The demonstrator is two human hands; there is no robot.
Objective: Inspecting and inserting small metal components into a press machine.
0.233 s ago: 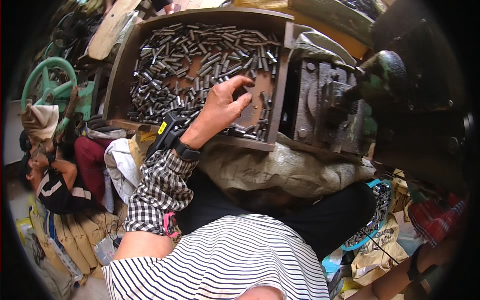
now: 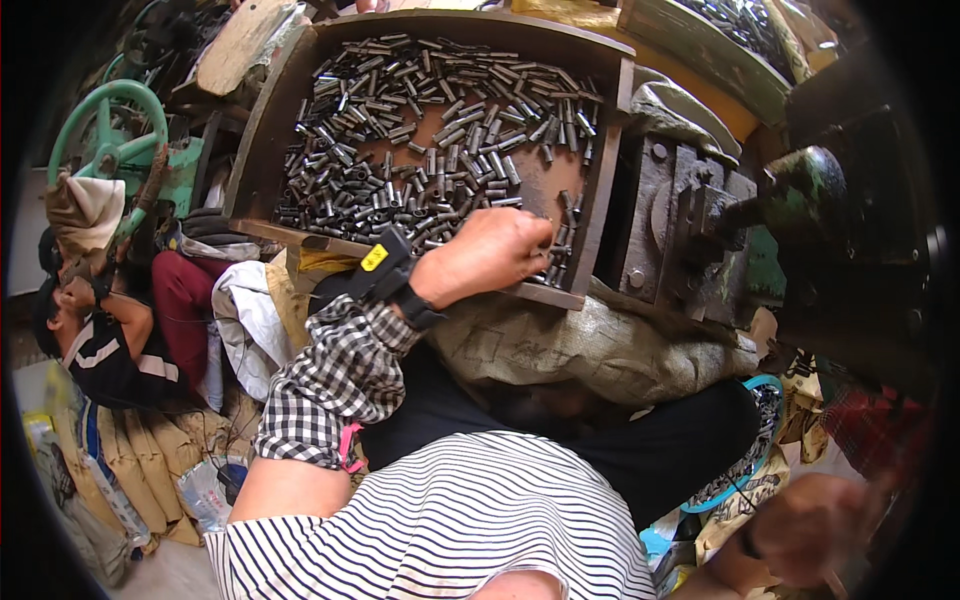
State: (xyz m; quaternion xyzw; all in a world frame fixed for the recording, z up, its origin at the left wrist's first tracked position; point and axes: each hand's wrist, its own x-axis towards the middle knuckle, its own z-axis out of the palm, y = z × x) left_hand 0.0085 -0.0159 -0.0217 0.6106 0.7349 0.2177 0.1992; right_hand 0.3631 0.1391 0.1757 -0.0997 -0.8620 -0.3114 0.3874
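My left hand (image 2: 490,255) is over the near right corner of a shallow wooden tray (image 2: 263,150). Its fingers are curled together close to the short metal pins (image 2: 455,150) lying loose there; whatever they pinch is hidden. Many such small dark steel cylinders cover the tray's far side and left half. Low at the right edge, my right hand (image 2: 810,525) is smeared by motion, and its fingers cannot be made out. A blue-rimmed basin (image 2: 765,440) of metal parts stands beyond it, partly behind my knee.
An oily metal press or vise (image 2: 665,220) stands right of the tray, below a dark machine body (image 2: 860,230). Sacking (image 2: 600,335) hangs under the tray. At left are a green handwheel (image 2: 105,150), another person (image 2: 120,320) and stacked brown sacks (image 2: 135,470).
My left hand has moved right and nearer, its spread thumb and fingers closing at the tray corner. My right hand has swung inward from the right edge. The view has shifted slightly.
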